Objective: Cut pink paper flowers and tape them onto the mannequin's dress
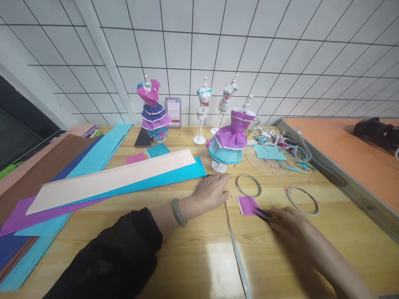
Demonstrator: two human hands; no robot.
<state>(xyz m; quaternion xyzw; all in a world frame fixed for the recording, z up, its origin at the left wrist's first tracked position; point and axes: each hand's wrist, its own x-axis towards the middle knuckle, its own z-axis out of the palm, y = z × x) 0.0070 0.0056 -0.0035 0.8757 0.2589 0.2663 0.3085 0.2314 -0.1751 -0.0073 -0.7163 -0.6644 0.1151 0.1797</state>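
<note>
My left hand (215,192) rests low over the table with its fingers curled down and thumb drawn in. From under its thumb a long pale strip of tape (234,241) runs toward the near table edge. A thin tape roll (259,192) lies just right of its fingertips. My right hand (289,226) grips scissors (262,214), whose dark blades point left and overlap the edge of a small purple paper square (247,206). A white band runs along the square's left edge. A dress form in a purple and blue paper dress (233,133) stands behind my left hand.
Long crepe paper sheets (118,176) lie across the left side. At the back stand another dressed form (153,112), two white forms (204,101), and a phone (173,113). A second tape roll (302,201) lies right, below a pile of ribbons and scraps (280,145).
</note>
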